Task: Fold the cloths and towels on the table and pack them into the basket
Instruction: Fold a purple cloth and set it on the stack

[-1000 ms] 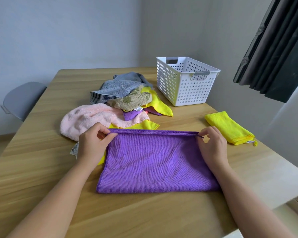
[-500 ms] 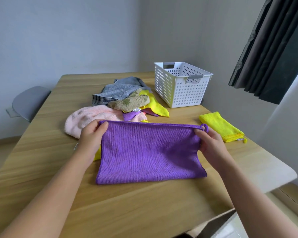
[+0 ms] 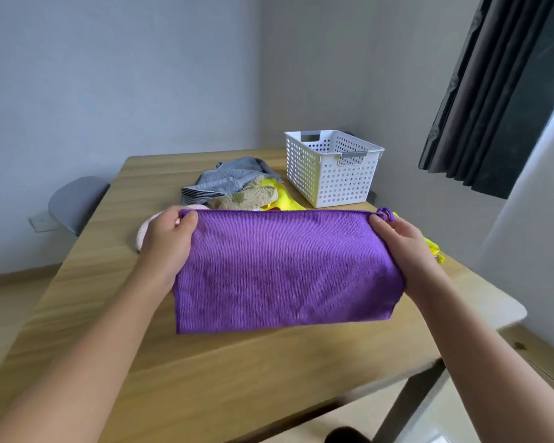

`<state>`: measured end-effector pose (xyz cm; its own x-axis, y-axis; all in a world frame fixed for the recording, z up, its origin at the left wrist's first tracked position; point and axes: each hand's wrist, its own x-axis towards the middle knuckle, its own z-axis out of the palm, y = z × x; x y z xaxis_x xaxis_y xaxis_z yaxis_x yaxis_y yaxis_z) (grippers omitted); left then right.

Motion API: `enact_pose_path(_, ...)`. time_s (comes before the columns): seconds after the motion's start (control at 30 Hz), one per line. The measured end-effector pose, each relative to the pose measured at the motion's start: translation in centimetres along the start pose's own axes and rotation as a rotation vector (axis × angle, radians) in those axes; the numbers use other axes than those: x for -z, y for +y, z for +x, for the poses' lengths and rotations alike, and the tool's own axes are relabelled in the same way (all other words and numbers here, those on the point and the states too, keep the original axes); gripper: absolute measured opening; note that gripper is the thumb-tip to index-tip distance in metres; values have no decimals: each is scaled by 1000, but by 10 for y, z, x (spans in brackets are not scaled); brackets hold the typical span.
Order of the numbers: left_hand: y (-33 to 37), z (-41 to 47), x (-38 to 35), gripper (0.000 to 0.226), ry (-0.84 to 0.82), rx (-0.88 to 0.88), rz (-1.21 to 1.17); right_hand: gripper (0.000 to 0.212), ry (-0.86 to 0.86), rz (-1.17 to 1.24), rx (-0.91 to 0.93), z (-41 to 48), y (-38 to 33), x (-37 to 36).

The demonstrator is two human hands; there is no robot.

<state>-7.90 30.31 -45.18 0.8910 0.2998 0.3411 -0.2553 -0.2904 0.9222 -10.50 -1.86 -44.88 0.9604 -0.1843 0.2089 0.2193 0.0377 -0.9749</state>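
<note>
While my left hand [image 3: 167,247] and right hand [image 3: 403,251] each pinch a top corner, the purple cloth [image 3: 285,270] hangs stretched between them. It is a ribbed rectangle with a small loop at its right corner, and its lower edge meets the tabletop [image 3: 205,378]. My fingers [image 3: 189,219] are curled tight on the hem.

Behind it, toward the far edge, lies a heap of grey towel [image 3: 224,180], patterned cloth [image 3: 247,198] and yellow cloth [image 3: 283,201], with a pink towel [image 3: 143,235] just past my left hand. The white basket [image 3: 330,174] stands at the far right corner, just beside the heap. A second yellow cloth [image 3: 434,251] peeks out behind my right hand, near the right edge. Bare wood runs from the cloth to the near edge.
</note>
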Motion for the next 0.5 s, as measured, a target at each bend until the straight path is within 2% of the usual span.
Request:
enact_pose_path(0.03, -2, 3, -1, 21, -25, 54, -11, 15, -5, -39, -20, 1, 0, 1)
enact_pose_path(0.1, -10, 6, -8, 18, -71, 70, 173, 17, 24, -234, -59, 9, 11, 3)
enact_pose_path(0.17, -25, 3, -19, 19, -116, 24, 439, 22, 52, -506, -68, 22, 34, 3)
enact_pose_path(0.27, -47, -8, -38, 21, -180, -68, 957, 14, 60, -938, -95, 38, 72, -1)
enact_pose_path(0.33, -53, -12, -47, 20, -240, -131, 1207, 19, 72, -1183, -79, 40, 84, -7)
enact_pose_path(0.4, -53, -9, -54, 19, -166, -250, 1295, 24, 116, -1339, 14, 41, 82, -12)
enact_pose_path(0.5, -47, -4, -58, 28, -74, -543, 1282, 46, 146, -1502, 249, 41, 72, -16)
